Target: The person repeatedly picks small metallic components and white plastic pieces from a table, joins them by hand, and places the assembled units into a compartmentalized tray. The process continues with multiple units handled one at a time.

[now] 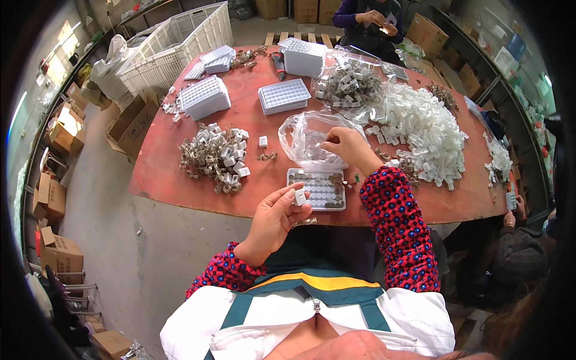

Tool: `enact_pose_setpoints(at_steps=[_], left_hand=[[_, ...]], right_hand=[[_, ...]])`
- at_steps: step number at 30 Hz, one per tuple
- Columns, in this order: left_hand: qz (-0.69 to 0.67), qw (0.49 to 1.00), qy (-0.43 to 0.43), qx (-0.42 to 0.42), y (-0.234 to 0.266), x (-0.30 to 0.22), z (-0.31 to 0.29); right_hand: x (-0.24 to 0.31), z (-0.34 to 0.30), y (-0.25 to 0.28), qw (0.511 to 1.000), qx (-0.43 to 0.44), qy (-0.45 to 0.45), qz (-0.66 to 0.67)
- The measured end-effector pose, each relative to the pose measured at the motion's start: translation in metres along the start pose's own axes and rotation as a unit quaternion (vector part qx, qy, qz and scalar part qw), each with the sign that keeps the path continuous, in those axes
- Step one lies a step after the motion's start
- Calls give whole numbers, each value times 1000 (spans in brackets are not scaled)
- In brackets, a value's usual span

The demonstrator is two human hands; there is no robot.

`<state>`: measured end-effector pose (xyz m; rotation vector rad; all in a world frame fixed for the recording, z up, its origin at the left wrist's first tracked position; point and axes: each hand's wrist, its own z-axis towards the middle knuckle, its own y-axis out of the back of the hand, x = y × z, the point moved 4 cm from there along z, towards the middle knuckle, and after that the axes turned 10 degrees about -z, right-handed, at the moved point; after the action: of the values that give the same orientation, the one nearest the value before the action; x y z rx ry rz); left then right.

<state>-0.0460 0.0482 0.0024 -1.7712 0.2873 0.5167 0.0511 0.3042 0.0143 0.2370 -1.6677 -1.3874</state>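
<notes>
My left hand (271,223) is closed in a pinch around a small white plastic casing (300,197), just in front of the table edge. Fingertips pressed together, my right hand (351,147) is over the opening of a clear plastic bag (292,137); anything between those fingertips is too small to make out. A white pocketed tray (318,195) lies between my hands, with round metal discs in some pockets along its sides. One loose white casing (263,141) stands left of the bag, with a small brownish metal strip (267,156) close by.
A pile of white casings with metal strips (216,157) lies at left on the red table (171,185). A large heap of translucent plastic pieces (423,129) covers the right. Stacked trays (284,98) stand farther back. Two other people work at the far side (371,19) and right (517,211).
</notes>
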Motion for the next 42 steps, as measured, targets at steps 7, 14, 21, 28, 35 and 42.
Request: enact_pose_setpoints(at_steps=[7, 14, 21, 28, 35, 42], left_hand=[[1, 1000, -1, -5, -3, -2, 0], [2, 1000, -9, -11, -1, -1, 3], [-8, 1000, -8, 8, -1, -3, 5], [24, 999, -5, 47, -12, 4, -4], [84, 994, -30, 61, -17, 4, -5], [79, 995, -26, 58, -21, 10, -7]], right_hand=[[-18, 8, -10, 979, 17, -42, 201], [-9, 2, -3, 937, 31, -79, 338], [62, -68, 14, 934, 39, 7, 354], [117, -139, 19, 965, -171, 145, 135], [123, -148, 22, 957, -221, 178, 64], [113, -154, 13, 946, -233, 156, 164]])
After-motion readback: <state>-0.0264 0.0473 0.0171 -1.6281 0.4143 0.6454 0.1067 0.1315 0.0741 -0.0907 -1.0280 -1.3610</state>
